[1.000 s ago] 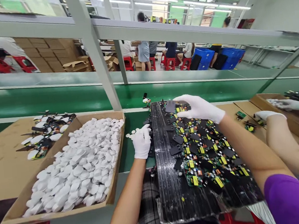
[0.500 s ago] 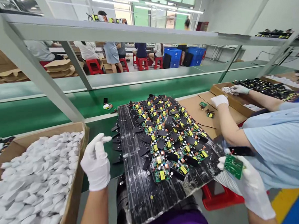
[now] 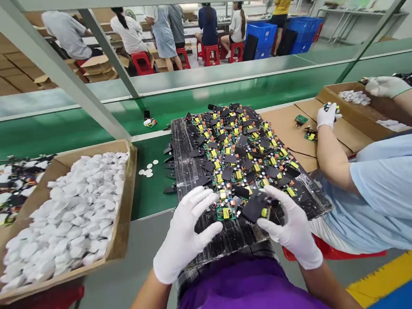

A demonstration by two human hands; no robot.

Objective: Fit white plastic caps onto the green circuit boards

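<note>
My right hand [image 3: 293, 226], in a white glove, grips a circuit board [image 3: 256, 208] with a black plate on it between thumb and fingers, low over the near part of a black board. My left hand [image 3: 189, 230], also white-gloved, is empty, thumb and fingers apart, just left of the held circuit board. The black board [image 3: 183, 151], wrapped in shiny film, lies in front of me. It bears many small green circuit boards [image 3: 226, 214] with yellow parts and black plates.
At left stands a cardboard box [image 3: 125, 219] filled with white pads [image 3: 74, 209]. Several white discs [image 3: 149, 171] lie on the green bench beside it. At right a co-worker's gloved hand [image 3: 327, 115] holds a small part near another cardboard box [image 3: 330, 95]. A metal post [image 3: 70, 84] rises ahead.
My right hand has brought the circuit board from the right side to over the near part of the black board. My left hand has moved right, towards it. The view has tilted down.
</note>
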